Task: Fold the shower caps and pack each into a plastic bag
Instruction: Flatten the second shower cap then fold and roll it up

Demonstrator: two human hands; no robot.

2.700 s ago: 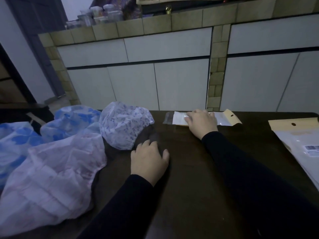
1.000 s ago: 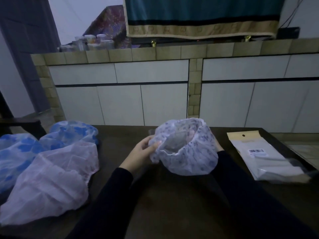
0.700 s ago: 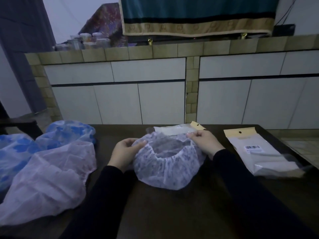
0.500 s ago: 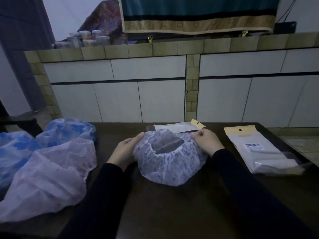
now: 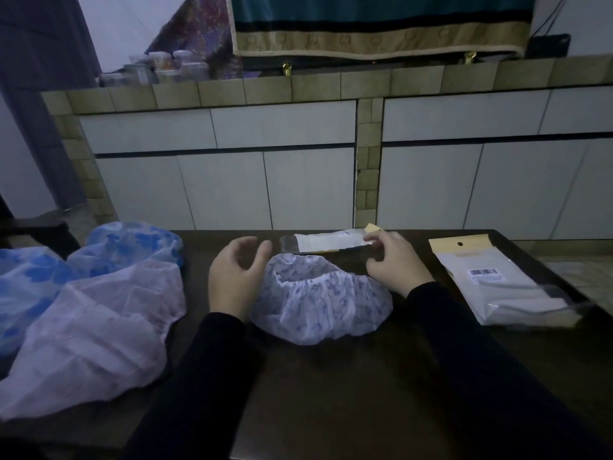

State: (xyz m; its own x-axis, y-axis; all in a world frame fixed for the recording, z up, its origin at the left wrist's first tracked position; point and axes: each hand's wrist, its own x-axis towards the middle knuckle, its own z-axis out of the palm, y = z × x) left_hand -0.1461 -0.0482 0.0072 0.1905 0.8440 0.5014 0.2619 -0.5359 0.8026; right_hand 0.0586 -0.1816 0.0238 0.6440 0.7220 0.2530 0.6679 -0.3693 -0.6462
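Note:
A white shower cap with a small purple print [image 5: 320,308] lies on the dark table [image 5: 331,400], its elastic opening facing up. My left hand [image 5: 234,277] hovers at the cap's left edge with loosely curled fingers and holds nothing. My right hand [image 5: 394,263] is at the cap's right rim, fingers loosely bent and blurred, close to a flat plastic bag with a yellow header [image 5: 328,244] that lies just behind the cap. Neither hand grips the cap.
More caps are piled at the left: a pinkish-white one [image 5: 93,327] and two blue-patterned ones [image 5: 132,244] [image 5: 23,287]. A stack of bags with a yellow header and barcode [image 5: 497,287] lies at the right, near the table's edge. A tiled counter with white doors stands behind.
Both hands gripped the cap's rim and set it down with the opening up. They have now let go and lifted slightly off it.

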